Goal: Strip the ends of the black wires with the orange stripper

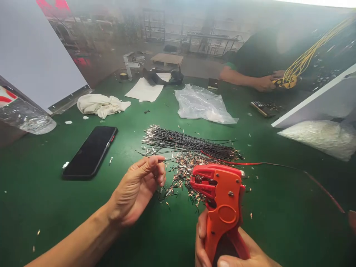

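Observation:
My left hand (135, 194) pinches a thin black wire (170, 160) between thumb and forefinger. Wrapped around the handles of an orange-red wire stripper (226, 200) is my right hand (201, 243). The stripper's jaws face left, a short way from the wire's end; the two look apart. Behind both hands lies a bundle of black wires (191, 141), with pale metal ends at the left and coppery ends at the right. A heap of short wire scraps (183, 170) is spread between the bundle and my hands, partly hidden by the stripper.
On the green table lie a black phone (90, 152), a white cloth (101, 105), a clear plastic bag (204, 104) and a red-and-black wire (250, 163). A plastic bottle (30, 120) is at the left. Across the table, a person's hands (264, 82) hold a tool near yellow wires (308, 52).

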`<state>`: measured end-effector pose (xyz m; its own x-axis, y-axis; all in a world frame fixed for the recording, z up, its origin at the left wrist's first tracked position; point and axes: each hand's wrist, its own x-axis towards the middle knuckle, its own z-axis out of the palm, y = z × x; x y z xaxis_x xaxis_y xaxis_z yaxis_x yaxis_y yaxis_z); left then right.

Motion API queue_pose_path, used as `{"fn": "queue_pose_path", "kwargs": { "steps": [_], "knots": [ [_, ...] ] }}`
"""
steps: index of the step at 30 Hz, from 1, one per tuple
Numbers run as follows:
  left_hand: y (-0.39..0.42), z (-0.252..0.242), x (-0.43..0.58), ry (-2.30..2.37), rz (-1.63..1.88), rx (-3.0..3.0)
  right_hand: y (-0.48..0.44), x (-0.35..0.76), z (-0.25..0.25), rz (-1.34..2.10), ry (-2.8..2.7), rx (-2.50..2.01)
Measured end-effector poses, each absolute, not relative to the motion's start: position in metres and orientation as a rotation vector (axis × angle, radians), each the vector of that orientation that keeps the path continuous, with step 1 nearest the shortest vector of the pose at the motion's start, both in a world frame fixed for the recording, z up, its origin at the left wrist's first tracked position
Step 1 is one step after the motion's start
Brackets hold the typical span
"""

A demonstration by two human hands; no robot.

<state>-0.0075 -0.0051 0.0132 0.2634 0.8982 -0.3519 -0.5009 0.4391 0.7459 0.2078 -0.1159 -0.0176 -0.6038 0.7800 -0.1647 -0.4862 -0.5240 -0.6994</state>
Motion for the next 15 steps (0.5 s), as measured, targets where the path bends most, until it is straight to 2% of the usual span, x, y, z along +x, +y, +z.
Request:
{"fn": "queue_pose_path", "kwargs": {
  "steps": [15],
  "knots": [
    [-0.022, 0.007, 0.001, 0.826, 0.938, 0.526, -0.113, 0.200, -0.022, 2.114, -0.775, -0.497]
  ]
}}
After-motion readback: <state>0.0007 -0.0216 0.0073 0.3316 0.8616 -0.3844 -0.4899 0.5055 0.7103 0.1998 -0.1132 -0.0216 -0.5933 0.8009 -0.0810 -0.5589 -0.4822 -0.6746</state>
